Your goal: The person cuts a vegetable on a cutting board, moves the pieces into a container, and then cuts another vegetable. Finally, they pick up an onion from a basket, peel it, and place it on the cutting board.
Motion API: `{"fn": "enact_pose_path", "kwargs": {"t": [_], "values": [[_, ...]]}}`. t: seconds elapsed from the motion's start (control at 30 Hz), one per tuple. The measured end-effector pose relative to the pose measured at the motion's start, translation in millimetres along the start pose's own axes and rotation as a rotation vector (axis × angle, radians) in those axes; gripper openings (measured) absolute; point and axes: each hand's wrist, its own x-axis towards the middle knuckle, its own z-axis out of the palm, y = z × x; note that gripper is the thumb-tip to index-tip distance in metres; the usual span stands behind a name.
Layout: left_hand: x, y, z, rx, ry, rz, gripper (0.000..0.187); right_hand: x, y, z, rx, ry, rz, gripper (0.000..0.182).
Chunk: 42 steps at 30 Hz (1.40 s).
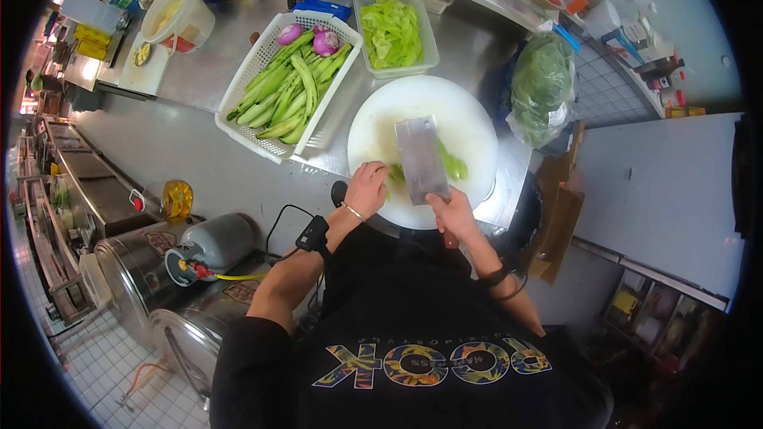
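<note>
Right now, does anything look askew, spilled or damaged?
I see nothing spilled or damaged around the cutting board. Slightly askew: the white basket sits at an angle, its near corner seeming to overhang the edge of the steel counter.

Dull metal on smooth white, over a shiny metal surface.
The broad rectangular grey metal cleaver (pixel 421 160) has a satin blade and a reddish-brown handle that looks wooden. Under it, the round white chopping board (pixel 469 111) looks like matt plastic. The silver-grey metal surface (pixel 327 147) shows soft reflections. The white perforated basket (pixel 233 95) is plastic; the clear bag (pixel 548 83) is thin, crinkled, glossy plastic.
</note>
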Motion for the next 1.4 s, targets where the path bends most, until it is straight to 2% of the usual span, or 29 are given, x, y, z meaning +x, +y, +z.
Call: {"fn": "enact_pose_path", "kwargs": {"t": [0.07, 0.1, 0.13, 0.2, 0.23, 0.3, 0.33, 0.4, 0.43, 0.5, 0.6, 0.63, 0.7, 0.73, 0.8, 0.87, 0.93, 0.97, 1.0, 1.07, 1.1, 1.13, 1.2, 1.23, 1.27, 1.3, 1.33, 1.37, 1.4], "values": [[16, 14, 5, 0.008, -0.007, -0.038, 0.027, 1, 2, -11, 0.409, -0.097, 0.106, 0.019], [20, 17, 9, 0.016, -0.008, -0.082, 0.026, -1, -4, -14, 0.453, -0.079, 0.112, 0.020], [21, 14, 15, 0.016, -0.012, -0.078, 0.026, -3, -5, -17, 0.456, -0.076, 0.112, 0.020], [21, 7, 29, 0.209, -0.276, 0.006, 0.025, -6, -5, -25, 0.507, -0.030, 0.124, 0.019], [22, 4, 34, 0.209, -0.276, 0.013, 0.025, -8, -6, -31, 0.509, -0.025, 0.121, 0.019], [25, 3, 37, 0.251, -0.465, 0.051, 0.021, -17, -7, -42, 0.553, 0.014, 0.127, 0.019], [29, 3, 37, 0.250, -0.473, 0.060, 0.021, -22, -5, -47, 0.561, 0.023, 0.128, 0.019], [40, -2, 38, 0.344, -0.724, 0.005, 0.019, -31, 0, -60, 0.611, 0.049, 0.143, 0.018], [44, -6, 39, 0.347, -0.727, 0.012, 0.019, -37, 2, -65, 0.635, 0.059, 0.138, 0.017], [53, -9, 42, 0.341, -0.789, 0.173, 0.014, -49, 8, -76, 0.669, 0.099, 0.120, 0.017], [59, -4, 48, 0.247, -0.777, 0.171, 0.013, -72, 31, -96, 0.735, 0.188, 0.087, 0.015], [66, 14, 47, 0.243, -0.799, 0.204, 0.013, -83, 34, -104, 0.778, 0.216, 0.091, 0.015], [87, 71, 40, -0.131, -0.691, -0.021, 0.015, -110, 36, -120, 0.840, 0.289, 0.103, 0.013], [94, 96, 52, -0.145, -0.721, 0.010, 0.015, -125, 40, -129, 0.857, 0.331, 0.109, 0.013], [103, 151, 85, -0.505, -0.849, -0.123, 0.029, -153, 51, -144, 1.025, 0.367, 0.036, 0.011], [107, 208, 117, -0.604, -0.716, 0.066, 0.030, -174, 67, -157, 1.089, 0.427, 0.013, 0.009], [112, 251, 159, -0.770, -0.826, -0.155, 0.041, -194, 83, -167, 1.299, 0.387, -0.091, 0.009], [108, 267, 188, -1.301, -0.971, -0.537, 0.050, -201, 88, -171, 1.325, 0.401, -0.101, 0.008], [112, 283, 196, -1.301, -1.013, -0.530, 0.050, -206, 96, -173, 1.338, 0.439, -0.104, 0.008], [128, 324, 195, -1.967, -1.215, -1.000, 0.065, -208, 118, -176, 1.338, 0.499, -0.035, 0.011], [139, 340, 188, -2.057, -1.346, -0.887, 0.075, -207, 127, -176, 1.336, 0.532, -0.038, 0.014], [141, 345, 199, -2.048, -1.375, -0.892, 0.075, -211, 139, -177, 1.345, 0.555, -0.042, 0.014], [144, 349, 222, -1.831, -1.247, -1.097, 0.075, -219, 166, -176, 1.410, 0.695, 0.001, 0.017], [142, 345, 239, -1.850, -1.250, -1.055, 0.077, -224, 182, -177, 1.441, 0.724, -0.024, 0.019], [141, 341, 257, -1.849, -1.253, -1.055, 0.077, -228, 197, -176, 1.436, 0.837, 0.038, 0.018], [134, 334, 278, -1.229, -1.180, -0.562, 0.077, -229, 195, -177, 1.326, 0.999, 0.119, 0.018], [130, 329, 283, -0.604, -1.007, -0.122, 0.077, -228, 192, -177, 1.204, 1.141, 0.204, 0.017], [116, 318, 279, -0.286, -0.821, 0.103, 0.070, -228, 202, -174, 1.118, 1.250, 0.243, 0.017], [105, 297, 280, -0.393, -0.709, 0.163, 0.060, -226, 212, -173, 1.055, 1.302, 0.246, 0.018]]}}
